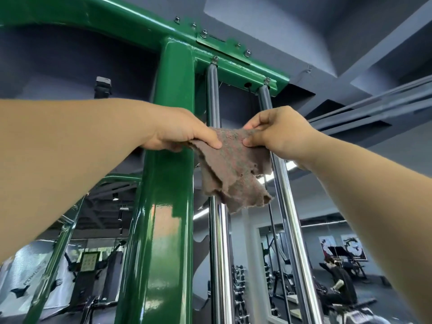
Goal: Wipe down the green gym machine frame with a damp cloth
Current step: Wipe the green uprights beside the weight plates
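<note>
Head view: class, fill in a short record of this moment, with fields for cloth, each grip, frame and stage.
cloth: frayed brown fabric cloth, spread between both grips, lower part hanging loose
left grip: pinches cloth's left top edge
right grip: pinches its right top edge
frame: glossy green metal upright post, left of the cloth
behind cloth: two chrome guide rods
stage: cloth held beside post; contact unclear

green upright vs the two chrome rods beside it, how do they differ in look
The green upright is a thick painted post; the chrome rods are thin bare metal. The upright is single; the rods are a pair. The cloth hangs mostly across the rods, barely reaching the upright. Both stand vertical, shine, and meet the green top frame.
</note>
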The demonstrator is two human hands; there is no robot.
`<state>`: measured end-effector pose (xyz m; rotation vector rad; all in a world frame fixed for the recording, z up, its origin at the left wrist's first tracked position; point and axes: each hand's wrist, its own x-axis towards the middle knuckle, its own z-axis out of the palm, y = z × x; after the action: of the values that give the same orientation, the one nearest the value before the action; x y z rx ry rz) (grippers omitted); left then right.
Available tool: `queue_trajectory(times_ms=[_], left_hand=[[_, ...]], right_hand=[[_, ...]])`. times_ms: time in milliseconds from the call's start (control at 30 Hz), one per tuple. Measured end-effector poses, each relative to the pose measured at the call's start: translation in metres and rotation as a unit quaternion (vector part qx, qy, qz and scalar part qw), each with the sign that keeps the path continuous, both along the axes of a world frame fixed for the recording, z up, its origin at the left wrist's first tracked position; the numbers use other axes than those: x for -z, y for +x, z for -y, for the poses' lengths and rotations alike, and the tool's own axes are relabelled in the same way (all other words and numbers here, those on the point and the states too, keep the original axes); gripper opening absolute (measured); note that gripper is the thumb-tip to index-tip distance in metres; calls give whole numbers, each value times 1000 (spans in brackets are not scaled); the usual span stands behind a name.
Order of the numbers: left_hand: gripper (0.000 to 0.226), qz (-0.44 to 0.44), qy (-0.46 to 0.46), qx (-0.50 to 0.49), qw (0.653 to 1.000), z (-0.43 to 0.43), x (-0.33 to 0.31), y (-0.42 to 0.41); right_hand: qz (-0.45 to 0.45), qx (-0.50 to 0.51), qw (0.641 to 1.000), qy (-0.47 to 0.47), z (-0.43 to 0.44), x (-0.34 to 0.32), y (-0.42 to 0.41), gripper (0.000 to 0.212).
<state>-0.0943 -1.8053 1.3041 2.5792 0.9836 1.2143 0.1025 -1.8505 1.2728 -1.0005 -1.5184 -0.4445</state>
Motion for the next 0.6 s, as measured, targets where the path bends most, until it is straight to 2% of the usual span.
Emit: queue_trajectory(times_ms=[67,100,233,333,433,533,600], left_hand=[[17,11,-12,1,1000,3,0,-1],[23,3,-3,-10,1000,4,1,-1],[33,-35,168,-126,977,-4,9,5],[21,-27,203,-129,970,-15,20,14],[10,-78,249,-164,951,-28,27,17],[16,-144,328,-209,910,-39,32,16],[20,-199,389,-232,869,-48,36,16]], right_hand=[[34,72,997,-10,4,4,-4,3],[41,111,993,-7,3,6,-5,8],[-19,190,981,-19,-16,14,-4,11],[-56,181,976,-109,-47,28,-5,10],[-126,124,979,-105,-72,44,-8,6],[-161,122,978,-59,-87,54,-16,4],[-155,134,976,-73,-95,57,-21,21]])
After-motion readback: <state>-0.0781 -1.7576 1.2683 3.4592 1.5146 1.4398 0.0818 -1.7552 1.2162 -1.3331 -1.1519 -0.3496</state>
